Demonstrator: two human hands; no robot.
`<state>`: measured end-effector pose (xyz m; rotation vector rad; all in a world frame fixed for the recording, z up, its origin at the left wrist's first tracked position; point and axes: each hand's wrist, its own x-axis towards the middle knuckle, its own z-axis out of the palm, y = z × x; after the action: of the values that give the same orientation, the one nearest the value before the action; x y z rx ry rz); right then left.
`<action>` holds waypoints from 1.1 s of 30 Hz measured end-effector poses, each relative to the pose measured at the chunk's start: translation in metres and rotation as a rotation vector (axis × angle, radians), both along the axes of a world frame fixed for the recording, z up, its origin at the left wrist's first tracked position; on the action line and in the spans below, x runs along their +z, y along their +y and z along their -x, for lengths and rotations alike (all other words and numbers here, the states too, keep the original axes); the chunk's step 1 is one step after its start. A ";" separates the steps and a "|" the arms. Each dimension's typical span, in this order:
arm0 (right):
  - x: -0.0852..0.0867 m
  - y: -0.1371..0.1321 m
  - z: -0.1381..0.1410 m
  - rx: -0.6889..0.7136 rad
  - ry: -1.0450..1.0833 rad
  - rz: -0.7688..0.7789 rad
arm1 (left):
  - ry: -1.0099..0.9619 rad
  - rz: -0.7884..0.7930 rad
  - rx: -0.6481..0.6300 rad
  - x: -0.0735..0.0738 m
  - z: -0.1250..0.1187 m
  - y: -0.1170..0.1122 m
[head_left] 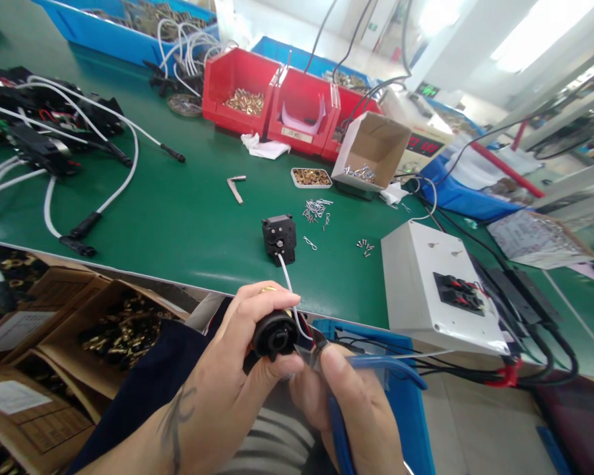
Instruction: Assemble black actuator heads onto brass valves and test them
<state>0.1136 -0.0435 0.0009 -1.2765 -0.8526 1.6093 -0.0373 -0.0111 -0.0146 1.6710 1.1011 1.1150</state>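
Note:
My left hand (247,336) is wrapped round a round black plastic part (276,335), its open face with a central hub turned toward me. A white cable (286,274) runs from beside that part to a small black box-shaped unit (280,239) lying on the bench. In my right hand (351,396) are pliers with blue handles (386,364). Their dark jaws (319,340) are beside the black part and close to the cable. Whether the jaws touch the part or the cable, I cannot tell.
Hairpin clips (317,210), small screws (365,247) and an L-shaped metal piece (236,188) lie on the green bench (202,218). Behind them stand red bins (240,119) and a cardboard box (371,142). A white switch box (426,290) is at right, cabled black assemblies (44,125) at left.

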 end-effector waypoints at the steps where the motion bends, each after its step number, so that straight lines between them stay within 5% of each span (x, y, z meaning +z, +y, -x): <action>1: 0.000 0.000 0.000 0.004 -0.017 0.000 | 0.007 -0.001 0.002 0.000 0.000 0.000; 9: 0.002 0.000 -0.001 0.101 0.014 0.040 | -0.011 -0.050 -0.088 0.000 0.003 0.001; 17: 0.010 -0.006 0.009 -0.014 0.030 0.045 | -0.004 -0.138 -0.107 0.002 0.004 0.002; 33: 0.005 0.000 0.017 -0.071 0.039 0.051 | -0.106 0.101 -0.070 0.003 0.001 -0.001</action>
<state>0.0969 -0.0439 0.0058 -1.2927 -0.7391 1.6032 -0.0385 -0.0121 -0.0114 1.5429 1.0079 1.0736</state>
